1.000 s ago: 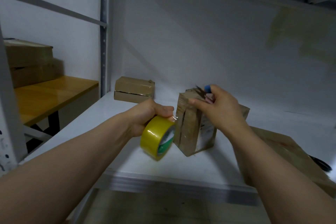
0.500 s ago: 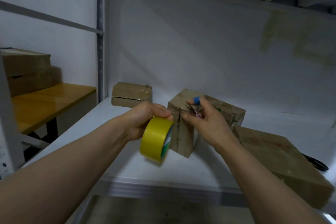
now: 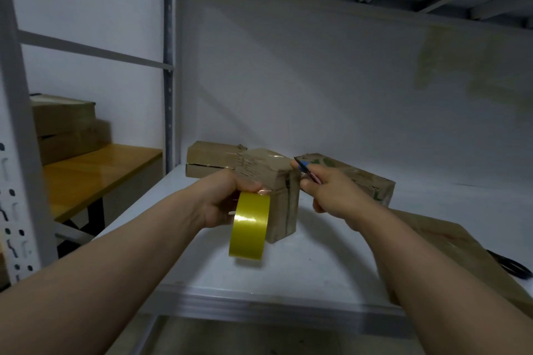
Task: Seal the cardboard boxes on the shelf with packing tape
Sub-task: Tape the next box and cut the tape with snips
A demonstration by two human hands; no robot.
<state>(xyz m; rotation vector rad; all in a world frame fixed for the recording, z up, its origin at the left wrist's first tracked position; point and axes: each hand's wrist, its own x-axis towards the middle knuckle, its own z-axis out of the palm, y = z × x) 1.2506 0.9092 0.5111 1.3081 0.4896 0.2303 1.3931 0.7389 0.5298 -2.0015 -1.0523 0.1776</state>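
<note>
**Desk:** What do your fingers have hold of?

**Me:** My left fingers [image 3: 251, 186] are curled tight round the yellow tape roll [image 3: 249, 225], with the thumb on top where the strip seems to leave it. The left hand [image 3: 222, 202] carries the roll on edge at seven o'clock of the upright box [image 3: 284, 204]. I can't tell whether the roll touches the box. My right fingers [image 3: 311, 190] pinch a slim blue-tipped tool [image 3: 302, 166], its point aimed toward eleven. The right hand [image 3: 331, 196] sits just beside the box at three o'clock.

**Desk:** Why hold them like that?

**Me:** Something glossy lies over the box top, so I judge the roll is held low to keep the strip taut. I take the tool for a cutter, raised to the top edge to sever the strip. I can't tell whether it meets the tape yet.

**Desk:** And where is everything else?

**Me:** The box stands mid-way along the white shelf [image 3: 317, 265]. There's a flat box [image 3: 210, 161] at eleven o'clock and a printed box [image 3: 363, 179] at two. A big box [image 3: 461, 256] lies at four, beneath my right forearm, with something black [image 3: 510, 266] beyond it, maybe scissors. Off the shelf at nine there's a wooden table [image 3: 95, 179] with stacked boxes [image 3: 66, 127].

**Desk:** What's the risk?

**Me:** If the strip goes slack it will wrinkle, and the cut wants a steady pull.
</note>
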